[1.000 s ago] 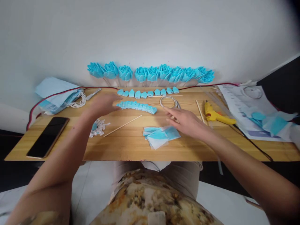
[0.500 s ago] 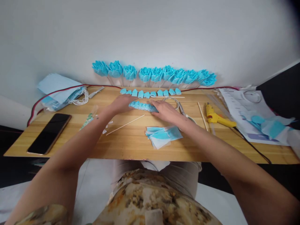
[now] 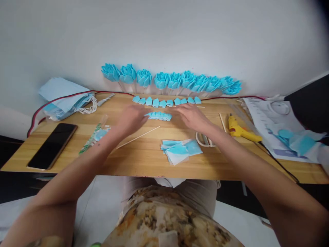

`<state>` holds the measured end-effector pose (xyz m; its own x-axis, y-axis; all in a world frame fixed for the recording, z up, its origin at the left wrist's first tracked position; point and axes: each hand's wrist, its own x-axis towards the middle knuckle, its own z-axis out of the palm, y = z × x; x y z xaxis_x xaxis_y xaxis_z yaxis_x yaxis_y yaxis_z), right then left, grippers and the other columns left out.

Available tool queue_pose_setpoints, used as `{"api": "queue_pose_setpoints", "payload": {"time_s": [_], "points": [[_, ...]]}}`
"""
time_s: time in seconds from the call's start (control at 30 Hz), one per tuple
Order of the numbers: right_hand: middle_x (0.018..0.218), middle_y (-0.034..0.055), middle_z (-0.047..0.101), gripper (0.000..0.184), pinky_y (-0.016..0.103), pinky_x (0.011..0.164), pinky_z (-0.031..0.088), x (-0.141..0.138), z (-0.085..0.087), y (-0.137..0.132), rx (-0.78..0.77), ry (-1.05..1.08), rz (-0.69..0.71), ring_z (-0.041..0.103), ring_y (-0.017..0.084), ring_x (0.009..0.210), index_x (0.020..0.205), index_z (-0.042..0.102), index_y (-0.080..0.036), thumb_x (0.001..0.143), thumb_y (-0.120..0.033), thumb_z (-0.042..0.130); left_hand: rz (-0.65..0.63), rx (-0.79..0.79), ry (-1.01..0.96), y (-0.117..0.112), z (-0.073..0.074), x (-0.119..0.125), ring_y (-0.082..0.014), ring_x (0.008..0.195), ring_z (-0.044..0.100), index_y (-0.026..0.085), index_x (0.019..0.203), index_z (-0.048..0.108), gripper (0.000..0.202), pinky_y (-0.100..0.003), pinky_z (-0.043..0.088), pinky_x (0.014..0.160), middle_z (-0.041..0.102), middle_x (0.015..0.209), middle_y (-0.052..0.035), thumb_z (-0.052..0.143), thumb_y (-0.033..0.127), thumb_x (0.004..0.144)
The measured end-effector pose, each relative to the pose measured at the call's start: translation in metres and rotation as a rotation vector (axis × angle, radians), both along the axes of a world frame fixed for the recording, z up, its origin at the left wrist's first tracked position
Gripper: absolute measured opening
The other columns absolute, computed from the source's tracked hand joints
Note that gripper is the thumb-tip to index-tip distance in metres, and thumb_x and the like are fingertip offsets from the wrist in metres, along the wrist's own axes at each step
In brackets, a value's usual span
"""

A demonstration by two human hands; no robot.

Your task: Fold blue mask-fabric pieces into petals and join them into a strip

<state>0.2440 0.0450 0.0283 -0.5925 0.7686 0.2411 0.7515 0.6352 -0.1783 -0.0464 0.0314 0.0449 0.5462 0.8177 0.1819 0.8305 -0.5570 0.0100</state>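
My left hand [image 3: 133, 117] rests at the left end of a short overlapping row of folded blue fabric petals [image 3: 159, 116]; its fingers are stretched out and loosely bent, close against that end. To the right of the same row is my right hand [image 3: 190, 116], apart from it, with fingers extended over the tabletop near a thin wooden stick [image 3: 200, 106]. Neither hand visibly grips anything, though some fingertips are blurred. Behind both hands lies a second line of folded blue petals [image 3: 155, 102], set out one by one.
Finished blue fabric flowers [image 3: 161, 80] lean on the wall. Cut blue pieces [image 3: 181, 151], scissors [image 3: 205, 140] and another stick [image 3: 138, 137] lie nearer. A yellow glue gun [image 3: 241, 130] and paper [image 3: 272, 113] are right; a phone [image 3: 52, 146] and blue masks [image 3: 66, 96] are left.
My right hand has moved off the petal row to the right, and the front petals now sit closer together and fully in sight. My left hand stays near the row's left end.
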Motion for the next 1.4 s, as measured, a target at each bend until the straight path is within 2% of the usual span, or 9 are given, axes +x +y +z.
{"api": "queue_pose_setpoints", "payload": {"time_s": [0.1,0.23,0.53,0.8,1.0,1.07,1.17,1.27,1.4], "points": [[0.136,0.0127,0.065,0.049,0.047,0.108,0.041,0.001,-0.006,-0.002,0.002,-0.001,0.007,0.055,0.029,0.127,0.118,0.070,-0.016,0.081,0.001,0.042,-0.044,-0.061,0.072,-0.012,-0.004,0.028,-0.0269,0.089,0.071,0.021,0.127,0.069,0.039,-0.039,0.047,0.080,0.076,0.094,-0.0111,0.042,0.019,0.097],[0.138,0.0129,0.063,0.049,0.045,0.110,0.039,-0.007,-0.010,0.002,0.004,-0.003,-0.026,0.053,0.028,0.127,0.115,0.070,-0.014,0.078,0.003,0.042,-0.030,-0.055,0.081,-0.013,-0.014,0.048,-0.0273,0.083,0.071,0.021,0.130,0.067,0.042,-0.040,0.046,0.078,0.078,0.092,-0.0125,0.045,0.014,0.094],[0.134,0.0105,0.064,0.041,0.041,0.108,0.040,-0.027,-0.011,0.015,-0.063,0.008,-0.008,0.053,0.026,0.121,0.113,0.071,-0.017,0.088,-0.003,0.041,-0.035,-0.061,0.112,-0.009,-0.031,0.055,-0.0272,0.078,0.071,0.023,0.123,0.068,0.040,-0.040,0.046,0.077,0.077,0.084,-0.0106,0.043,0.013,0.093],[0.128,0.0115,0.065,0.043,0.042,0.106,0.040,-0.035,-0.018,0.021,-0.087,-0.012,0.011,0.051,0.028,0.118,0.107,0.074,-0.017,0.080,0.001,0.045,-0.029,-0.126,0.121,-0.006,-0.033,0.055,-0.0269,0.084,0.072,0.020,0.114,0.071,0.037,-0.040,0.045,0.080,0.078,0.093,-0.0120,0.043,0.012,0.092],[0.123,0.0134,0.068,0.039,0.043,0.105,0.041,-0.040,-0.022,0.027,-0.125,0.009,-0.011,0.053,0.029,0.119,0.103,0.074,-0.015,0.082,-0.002,0.044,-0.009,-0.177,0.164,-0.007,-0.028,0.060,-0.0277,0.085,0.072,0.020,0.115,0.071,0.040,-0.039,0.044,0.078,0.078,0.093,-0.0138,0.041,0.012,0.091],[0.127,0.0123,0.067,0.040,0.041,0.107,0.041,-0.029,-0.014,0.031,-0.166,0.070,-0.064,0.055,0.027,0.121,0.103,0.074,-0.015,0.081,-0.002,0.042,0.006,-0.201,0.181,-0.009,-0.025,0.061,-0.0273,0.084,0.072,0.020,0.117,0.071,0.041,-0.039,0.044,0.078,0.078,0.092,-0.0135,0.041,0.011,0.090],[0.123,0.0097,0.069,0.049,0.040,0.104,0.045,-0.003,0.012,0.026,-0.151,0.211,-0.276,0.060,0.025,0.118,0.111,0.070,-0.014,0.080,0.001,0.035,0.018,-0.221,0.190,-0.011,-0.023,0.062,-0.0283,0.084,0.072,0.020,0.120,0.070,0.044,-0.040,0.044,0.079,0.078,0.091,-0.0135,0.039,0.010,0.089],[0.127,0.0034,0.068,0.047,0.044,0.103,0.046,0.024,0.047,-0.003,-0.100,0.189,-0.335,0.059,0.027,0.123,0.119,0.066,-0.022,0.091,-0.008,0.032,0.023,-0.197,0.134,-0.010,-0.025,0.059,-0.0286,0.084,0.072,0.020,0.114,0.073,0.043,-0.041,0.044,0.080,0.078,0.092,-0.0132,0.037,0.014,0.091],[0.125,0.0074,0.069,0.040,0.044,0.100,0.048,0.050,0.076,-0.056,-0.105,0.092,-0.431,0.060,0.031,0.121,0.125,0.065,-0.023,0.099,-0.020,0.035,0.015,-0.078,-0.088,-0.006,-0.029,0.054,-0.0262,0.086,0.071,0.021,0.101,0.076,0.036,-0.040,0.044,0.084,0.079,0.091,-0.0099,0.041,0.028,0.096]]}}
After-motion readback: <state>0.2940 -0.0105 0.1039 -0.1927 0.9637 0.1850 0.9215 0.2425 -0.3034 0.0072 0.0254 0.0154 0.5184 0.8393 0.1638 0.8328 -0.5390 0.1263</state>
